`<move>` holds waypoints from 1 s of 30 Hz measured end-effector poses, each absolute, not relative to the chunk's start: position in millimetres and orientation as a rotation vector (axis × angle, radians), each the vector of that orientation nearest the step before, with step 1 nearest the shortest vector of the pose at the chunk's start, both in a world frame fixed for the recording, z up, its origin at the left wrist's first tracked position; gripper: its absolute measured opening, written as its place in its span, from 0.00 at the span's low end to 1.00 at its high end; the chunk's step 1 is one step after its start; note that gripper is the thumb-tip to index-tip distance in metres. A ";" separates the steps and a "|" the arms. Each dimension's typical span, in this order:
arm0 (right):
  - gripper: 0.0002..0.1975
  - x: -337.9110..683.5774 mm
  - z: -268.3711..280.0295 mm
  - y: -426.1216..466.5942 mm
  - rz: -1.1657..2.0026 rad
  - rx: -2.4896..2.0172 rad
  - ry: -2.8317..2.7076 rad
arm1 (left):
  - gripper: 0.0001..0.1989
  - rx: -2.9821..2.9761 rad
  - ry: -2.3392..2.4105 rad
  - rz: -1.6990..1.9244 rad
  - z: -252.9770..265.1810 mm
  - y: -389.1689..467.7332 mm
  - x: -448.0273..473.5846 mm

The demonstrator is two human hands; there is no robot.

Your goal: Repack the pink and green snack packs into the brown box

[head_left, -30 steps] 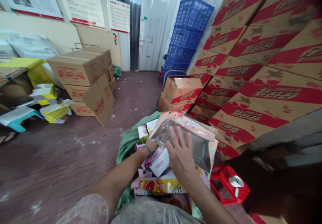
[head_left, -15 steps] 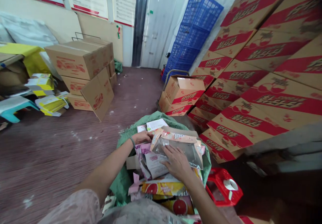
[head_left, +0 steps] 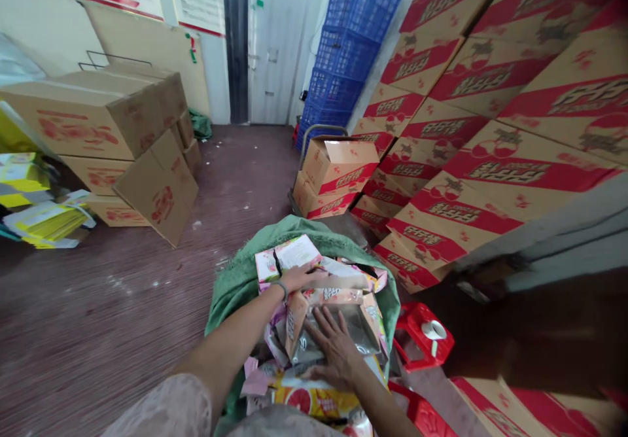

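Observation:
A green woven sack [head_left: 228, 286] stands in front of me, filled with crumpled and flattened printed packaging. On top lies a peach-coloured carton with a clear plastic window [head_left: 362, 330]. My right hand [head_left: 337, 353] rests on that window with its fingers spread. My left hand [head_left: 298, 279] lies along the carton's far left edge, fingers stretched out flat. Beyond it is a pink-and-white box [head_left: 298, 252] at the sack's far rim. Nearer my body, a yellow package with a grapefruit picture [head_left: 333, 403] sticks out. Neither hand grips anything.
A red stool [head_left: 415, 352] with a white tape roll [head_left: 434, 330] stands right of the sack. Red-banded cartons [head_left: 461, 162] are stacked along the right wall. A hand truck [head_left: 305, 142] carries cartons ahead, before blue crates [head_left: 338, 44]. Brown cartons [head_left: 98, 123] stand left.
The view has turned right. My left hand has shifted onto the carton's far edge, and my right hand has spread lower on the window. The windowed carton sits differently, with the pink-and-white box more exposed.

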State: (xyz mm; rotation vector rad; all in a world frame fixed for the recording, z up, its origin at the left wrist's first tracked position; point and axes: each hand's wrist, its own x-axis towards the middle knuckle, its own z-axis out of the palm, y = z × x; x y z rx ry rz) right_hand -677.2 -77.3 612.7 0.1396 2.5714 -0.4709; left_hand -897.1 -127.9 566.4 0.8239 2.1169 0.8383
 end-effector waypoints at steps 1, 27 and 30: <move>0.46 -671.8 605.7 -76.8 -0.504 0.148 2.552 | 0.41 0.835 2.103 0.790 561.1 -129.4 -888.5; 0.48 -683.7 569.7 -25.6 -0.098 0.341 2.980 | 0.49 1.153 2.364 0.192 480.0 -106.9 -893.3; 0.48 -692.1 549.1 -10.9 -0.128 0.362 2.921 | 0.46 1.207 2.382 0.085 464.2 -98.2 -893.4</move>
